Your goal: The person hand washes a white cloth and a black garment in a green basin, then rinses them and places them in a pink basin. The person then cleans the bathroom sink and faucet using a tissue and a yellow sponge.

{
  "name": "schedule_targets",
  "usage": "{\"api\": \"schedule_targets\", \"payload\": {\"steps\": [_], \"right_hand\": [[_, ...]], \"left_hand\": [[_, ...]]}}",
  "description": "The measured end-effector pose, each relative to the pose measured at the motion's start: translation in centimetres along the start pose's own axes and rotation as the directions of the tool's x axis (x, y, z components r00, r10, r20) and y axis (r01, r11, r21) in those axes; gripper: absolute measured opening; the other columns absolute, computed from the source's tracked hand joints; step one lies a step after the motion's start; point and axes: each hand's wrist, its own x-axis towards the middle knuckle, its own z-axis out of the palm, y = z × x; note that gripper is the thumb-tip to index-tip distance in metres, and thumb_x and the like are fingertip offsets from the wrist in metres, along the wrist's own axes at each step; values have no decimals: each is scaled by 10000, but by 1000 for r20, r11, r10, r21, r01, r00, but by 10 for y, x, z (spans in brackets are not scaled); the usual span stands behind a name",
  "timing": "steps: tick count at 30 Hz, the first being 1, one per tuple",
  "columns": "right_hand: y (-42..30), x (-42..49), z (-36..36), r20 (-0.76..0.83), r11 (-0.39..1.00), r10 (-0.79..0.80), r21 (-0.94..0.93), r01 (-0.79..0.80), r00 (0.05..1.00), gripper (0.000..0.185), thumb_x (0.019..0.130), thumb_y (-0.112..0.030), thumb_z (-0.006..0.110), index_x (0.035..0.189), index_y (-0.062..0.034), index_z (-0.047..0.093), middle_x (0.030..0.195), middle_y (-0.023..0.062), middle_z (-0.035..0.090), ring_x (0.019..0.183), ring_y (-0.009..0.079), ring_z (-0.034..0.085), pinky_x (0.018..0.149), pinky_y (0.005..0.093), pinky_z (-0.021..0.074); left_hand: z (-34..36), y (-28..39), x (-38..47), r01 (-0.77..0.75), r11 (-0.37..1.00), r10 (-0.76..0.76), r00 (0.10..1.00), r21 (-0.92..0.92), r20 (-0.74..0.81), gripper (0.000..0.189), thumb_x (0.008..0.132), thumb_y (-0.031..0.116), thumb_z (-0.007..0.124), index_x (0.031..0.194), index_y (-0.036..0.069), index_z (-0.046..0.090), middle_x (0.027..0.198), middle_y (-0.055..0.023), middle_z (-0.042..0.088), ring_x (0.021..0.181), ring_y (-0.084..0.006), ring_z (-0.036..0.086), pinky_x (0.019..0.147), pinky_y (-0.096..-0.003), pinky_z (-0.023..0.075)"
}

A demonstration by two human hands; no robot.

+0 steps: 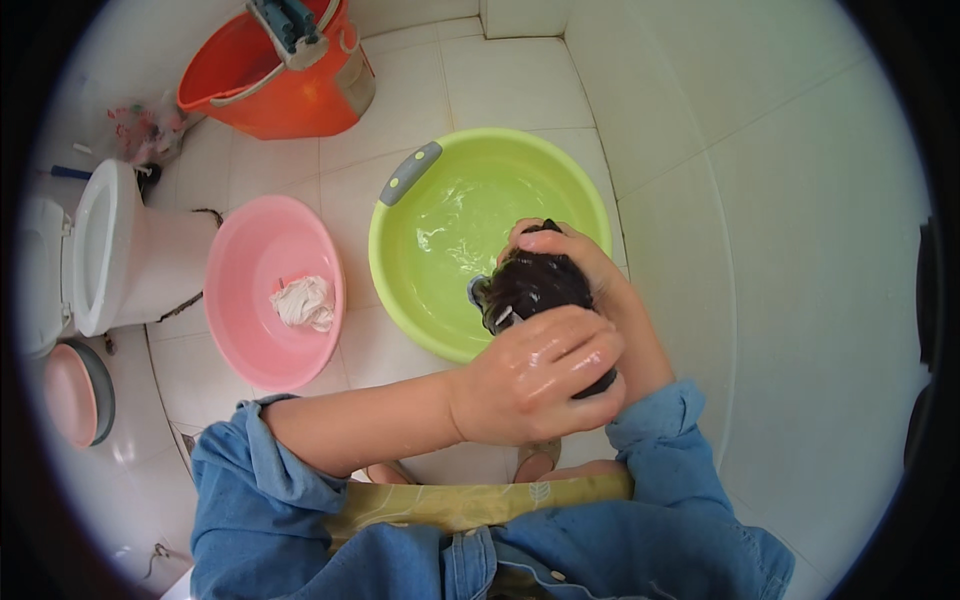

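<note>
A wet, black bunched cloth [536,283] is gripped between both of my hands. My left hand [544,375] closes around its near end, and part of the cloth shows below the fingers. My right hand [559,244] holds the far end, fingers curled over it. The bundle is above the right side of a lime-green plastic basin [379,277] with clear water [457,217] in it. A small white tag-like strip and a bluish edge show on the cloth's left side.
Left of the green basin, a pink basin [240,300] holds a white crumpled cloth [306,302]. A white toilet [112,247] stands further left. An orange mop bucket [300,105] is at the back, and a tiled wall [802,247] rises on the right.
</note>
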Motion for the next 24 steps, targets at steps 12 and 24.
{"api": "schedule_targets", "payload": {"steps": [12,24], "right_hand": [[50,44,-7,-84,485,-91,-874,-29,992,274,834,-254,583,800,17,604,717,62,607,685,155,548,681,300,459],[31,58,78,-82,970,1,-243,-21,997,630,921,-509,522,1325,-33,439,1255,83,510,1188,165,457,1011,325,343]], "left_hand": [[34,-13,-75,-6,998,33,908,-68,417,157,618,185,599,663,74,497,760,-87,431,700,-240,479,646,-343,437],[-157,-45,-149,931,295,-950,259,-218,-176,562,780,218,703,1274,68,482,1196,-150,531,1082,-267,557,839,-383,512]]}}
